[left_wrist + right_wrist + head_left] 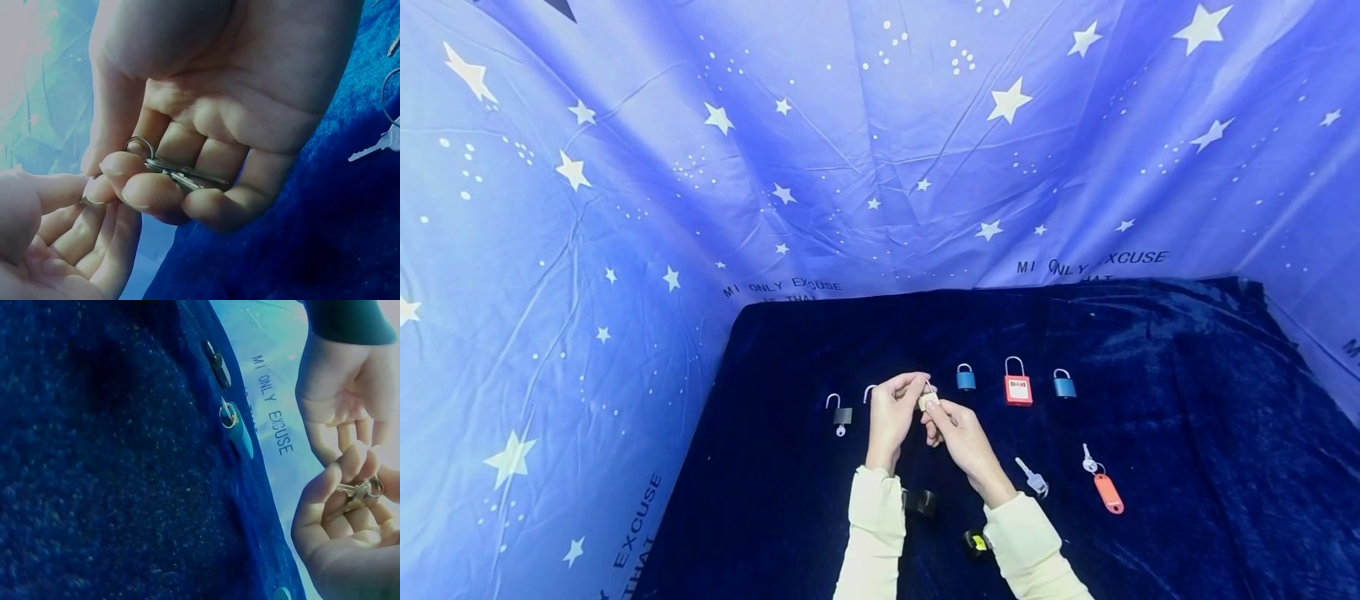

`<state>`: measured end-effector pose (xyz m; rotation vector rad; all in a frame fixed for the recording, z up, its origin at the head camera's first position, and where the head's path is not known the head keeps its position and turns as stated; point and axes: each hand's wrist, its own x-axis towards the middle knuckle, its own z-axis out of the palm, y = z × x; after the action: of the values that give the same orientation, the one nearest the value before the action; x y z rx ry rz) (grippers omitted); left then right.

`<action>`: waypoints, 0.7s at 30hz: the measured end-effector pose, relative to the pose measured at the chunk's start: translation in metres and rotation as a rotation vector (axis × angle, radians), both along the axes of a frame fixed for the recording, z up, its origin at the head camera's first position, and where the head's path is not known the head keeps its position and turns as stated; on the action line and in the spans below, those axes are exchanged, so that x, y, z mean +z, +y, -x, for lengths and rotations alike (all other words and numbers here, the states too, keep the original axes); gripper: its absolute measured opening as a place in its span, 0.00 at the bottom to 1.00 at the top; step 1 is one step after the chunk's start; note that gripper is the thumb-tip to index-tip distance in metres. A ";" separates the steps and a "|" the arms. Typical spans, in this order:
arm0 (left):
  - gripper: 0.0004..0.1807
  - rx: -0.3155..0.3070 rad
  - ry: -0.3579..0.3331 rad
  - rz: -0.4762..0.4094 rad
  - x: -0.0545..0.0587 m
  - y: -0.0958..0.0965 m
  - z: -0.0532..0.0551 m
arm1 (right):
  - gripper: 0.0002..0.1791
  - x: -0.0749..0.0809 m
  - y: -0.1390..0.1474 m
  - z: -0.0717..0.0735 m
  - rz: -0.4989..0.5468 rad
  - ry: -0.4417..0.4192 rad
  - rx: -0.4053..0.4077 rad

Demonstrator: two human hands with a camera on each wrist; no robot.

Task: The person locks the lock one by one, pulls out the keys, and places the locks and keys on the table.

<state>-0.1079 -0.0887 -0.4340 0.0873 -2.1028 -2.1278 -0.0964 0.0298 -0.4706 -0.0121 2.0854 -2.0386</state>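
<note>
Small pale padlock (928, 402): between both hands, left of red padlock (1018, 392). Left hand (892, 417): fingertips closed together, pinching at its shackle. Right hand (958, 437): thumb and finger gripping its body, other fingers curled round ringed keys (355, 499). Blue padlocks (966, 381) flank red padlock, one either side. Dark padlock (843, 416), key inserted, well left of red padlock. Silver keys (1035, 481) and orange tag (1108, 493) nearer person than red padlock. All on dark blue cloth (1195, 475).

On your blue cloth (1210, 417) lie a dark lock (843, 416), a blue lock (966, 381), a red lock (1018, 390), another blue lock (1064, 387), keys (1037, 484), a tag (1108, 494).
</note>
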 end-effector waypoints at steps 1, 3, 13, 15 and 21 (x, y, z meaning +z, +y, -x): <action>0.10 0.003 0.004 0.007 0.000 0.000 0.000 | 0.19 0.000 0.000 0.000 -0.001 0.003 -0.005; 0.10 0.005 0.018 0.023 -0.001 0.000 0.000 | 0.19 0.000 0.000 0.000 -0.003 0.002 -0.014; 0.08 -0.013 0.026 0.063 0.007 -0.002 -0.003 | 0.19 -0.003 -0.003 0.000 0.014 0.009 -0.054; 0.08 -0.011 0.026 0.083 0.008 -0.002 -0.004 | 0.19 -0.003 -0.004 0.000 0.022 0.001 -0.057; 0.08 -0.005 0.031 0.106 0.009 -0.002 -0.006 | 0.19 -0.002 -0.005 -0.001 0.046 -0.021 -0.060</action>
<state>-0.1015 -0.0904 -0.4252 0.0367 -2.1954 -2.0018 -0.0952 0.0244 -0.4727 0.0647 2.0501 -2.1110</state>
